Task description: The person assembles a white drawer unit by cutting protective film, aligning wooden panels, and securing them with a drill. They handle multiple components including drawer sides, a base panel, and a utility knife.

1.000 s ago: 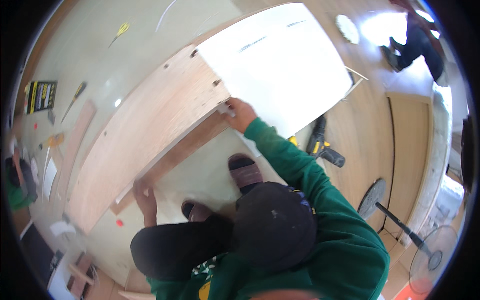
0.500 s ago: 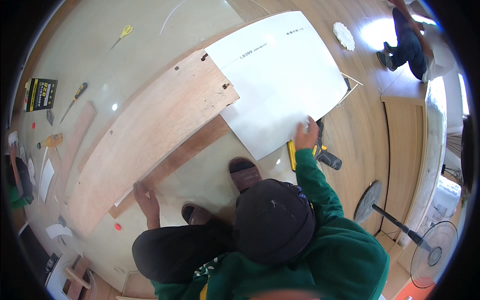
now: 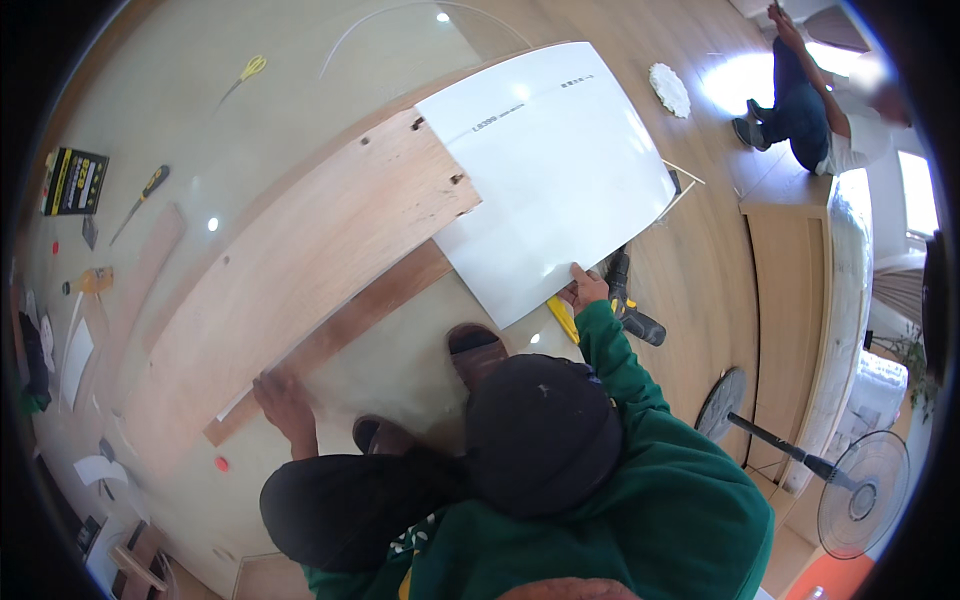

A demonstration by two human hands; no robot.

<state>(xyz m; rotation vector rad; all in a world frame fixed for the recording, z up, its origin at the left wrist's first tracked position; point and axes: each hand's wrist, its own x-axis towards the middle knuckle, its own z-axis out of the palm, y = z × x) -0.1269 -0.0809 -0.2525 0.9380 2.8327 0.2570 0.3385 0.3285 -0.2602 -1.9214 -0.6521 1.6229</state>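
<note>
My right hand (image 3: 584, 287) pinches the near edge of a large white sheet (image 3: 560, 170), the thumb on its upper face. The sheet reaches out from the right end of a long, pale wooden board (image 3: 320, 235), which overlaps it. The board has small holes and dark notches at its right end. On the board's near edge, my left hand (image 3: 287, 403) grips with bent fingers; its thumb is hard to make out. A brown strip (image 3: 375, 303) lies along that edge, with a thin white edge showing near the left hand.
A cordless drill (image 3: 632, 305) and a yellow tool (image 3: 562, 318) lie beside my right hand. Yellow scissors (image 3: 255, 66), a screwdriver (image 3: 155, 180), a bottle (image 3: 92, 281) and a black box (image 3: 75, 182) are farther left. A fan (image 3: 862, 495) stands right; another person (image 3: 800, 110) sits far right.
My right hand has moved down and left and closed on the sheet's near edge. My left hand stays at the board's edge. The view has shifted slightly.
</note>
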